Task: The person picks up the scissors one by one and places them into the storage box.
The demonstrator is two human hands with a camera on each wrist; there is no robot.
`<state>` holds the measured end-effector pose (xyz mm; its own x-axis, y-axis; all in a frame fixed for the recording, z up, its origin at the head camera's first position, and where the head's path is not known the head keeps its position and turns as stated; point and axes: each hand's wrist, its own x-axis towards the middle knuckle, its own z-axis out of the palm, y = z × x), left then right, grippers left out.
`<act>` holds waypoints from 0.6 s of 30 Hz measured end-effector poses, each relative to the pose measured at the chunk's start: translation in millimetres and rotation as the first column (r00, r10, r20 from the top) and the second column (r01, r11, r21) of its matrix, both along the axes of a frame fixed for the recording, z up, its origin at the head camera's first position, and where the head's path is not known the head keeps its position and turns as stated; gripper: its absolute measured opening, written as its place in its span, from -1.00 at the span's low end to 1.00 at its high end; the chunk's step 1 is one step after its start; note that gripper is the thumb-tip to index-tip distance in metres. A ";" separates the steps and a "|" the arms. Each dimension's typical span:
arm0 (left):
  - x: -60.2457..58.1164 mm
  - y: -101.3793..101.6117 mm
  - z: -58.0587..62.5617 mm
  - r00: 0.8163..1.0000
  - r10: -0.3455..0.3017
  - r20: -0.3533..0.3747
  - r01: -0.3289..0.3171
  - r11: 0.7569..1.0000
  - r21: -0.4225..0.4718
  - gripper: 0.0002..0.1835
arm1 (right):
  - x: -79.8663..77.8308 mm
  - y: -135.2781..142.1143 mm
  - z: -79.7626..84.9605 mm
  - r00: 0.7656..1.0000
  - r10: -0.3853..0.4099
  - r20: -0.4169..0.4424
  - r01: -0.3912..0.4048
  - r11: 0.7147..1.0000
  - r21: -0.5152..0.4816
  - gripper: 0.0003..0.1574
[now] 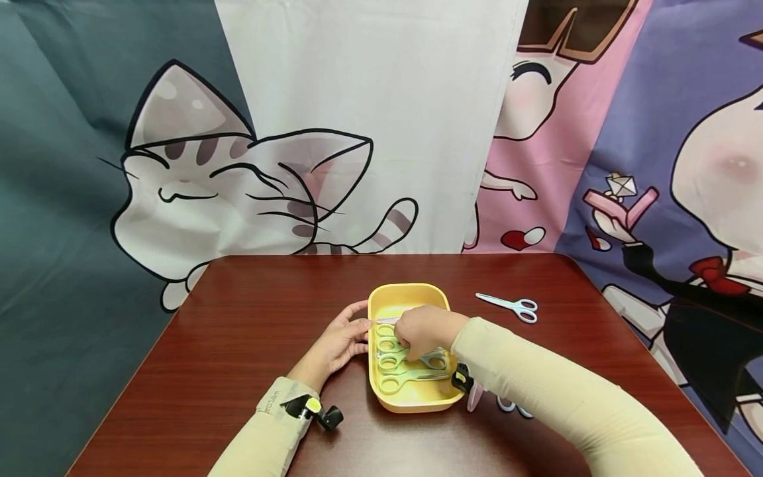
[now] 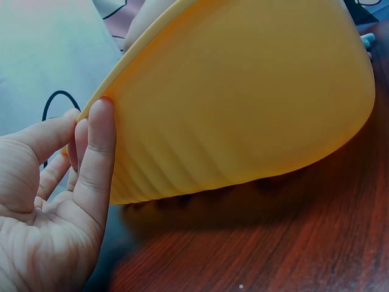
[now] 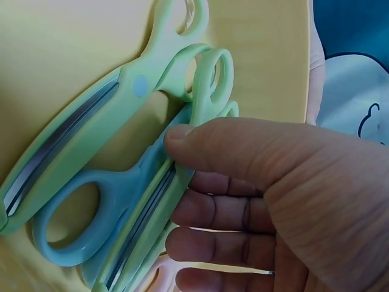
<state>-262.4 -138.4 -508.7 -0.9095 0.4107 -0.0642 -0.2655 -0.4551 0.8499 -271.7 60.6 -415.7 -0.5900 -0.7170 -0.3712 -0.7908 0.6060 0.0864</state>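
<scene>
A yellow plastic bin stands on the table with several pairs of scissors lying in it. At its left side my left hand pinches the rim between thumb and fingers. My right hand reaches down inside; in the right wrist view its thumb and curled fingers pinch green scissors near the pivot. Blue scissors lie right under these, pointing the other way. Another green pair rests beside them, blades in a green cover. Part of a pink pair shows below the fingers.
Light blue scissors lie on the dark red table right of the bin. Under my right forearm, a pink handle and blue handles peek out, partly hidden. A printed cloth hangs behind the table.
</scene>
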 end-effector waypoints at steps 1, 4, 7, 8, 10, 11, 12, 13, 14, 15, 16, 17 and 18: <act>0.0 0.1 0.1 1.000 -0.001 0.002 0.001 1.000 0.001 -0.38 | 0.2 -0.2 -0.1 1.000 -0.007 0.002 0.007 1.000 0.009 -0.52; -0.1 -0.3 0.7 1.000 -0.005 0.002 0.005 1.000 -0.004 -0.37 | -0.1 -0.3 -0.6 1.000 -0.025 0.002 0.025 0.999 0.026 -0.55; -0.4 -0.6 1.6 1.000 -0.011 0.003 0.011 1.000 -0.009 -0.38 | -1.1 -0.2 -1.8 0.999 -0.036 0.001 0.036 0.999 0.029 -0.57; -0.4 -0.7 1.8 1.000 -0.013 0.002 0.013 1.000 -0.011 -0.39 | -1.5 -0.2 -2.2 0.999 -0.038 0.001 0.038 0.999 0.028 -0.58; -0.5 -0.9 1.8 1.000 -0.015 -0.001 0.015 1.000 -0.014 -0.39 | -2.0 -0.2 -2.7 0.999 -0.039 0.004 0.039 0.999 0.025 -0.59; -0.4 -0.7 1.9 1.000 -0.013 0.006 0.013 1.000 -0.012 -0.39 | -2.0 -0.2 -2.7 0.999 -0.039 0.007 0.038 0.999 0.024 -0.60; -0.3 -0.8 1.9 1.000 -0.011 0.008 0.012 1.000 -0.011 -0.39 | -2.0 -0.2 -2.6 0.999 -0.038 0.009 0.038 0.999 0.023 -0.60; -0.1 -0.9 1.8 1.000 -0.009 0.013 0.009 1.000 -0.011 -0.39 | -1.8 -0.3 -2.5 0.999 -0.040 0.011 0.039 0.999 0.020 -0.61; 0.1 -0.9 1.9 1.000 -0.007 0.015 0.007 1.000 -0.012 -0.39 | -1.8 -0.5 -2.5 0.999 -0.038 0.012 0.038 0.999 0.020 -0.61; 0.2 -0.9 1.9 1.000 -0.004 0.017 0.004 1.000 -0.012 -0.39 | -1.7 -0.6 -2.4 0.999 -0.037 0.013 0.037 0.999 0.019 -0.61; 0.4 -0.9 1.9 1.000 -0.002 0.018 0.003 1.000 -0.014 -0.38 | -1.6 -0.8 -2.3 0.999 -0.039 0.013 0.038 0.999 0.019 -0.62; 0.6 -1.0 2.2 1.000 -0.002 0.022 0.002 1.000 -0.012 -0.39 | -1.5 -0.9 -2.3 0.999 -0.039 0.013 0.038 0.999 0.020 -0.62; 0.6 -1.0 2.2 1.000 -0.003 0.020 0.003 1.000 -0.014 -0.39 | -1.4 -1.1 -2.2 0.999 -0.040 0.014 0.040 0.999 0.021 -0.62</act>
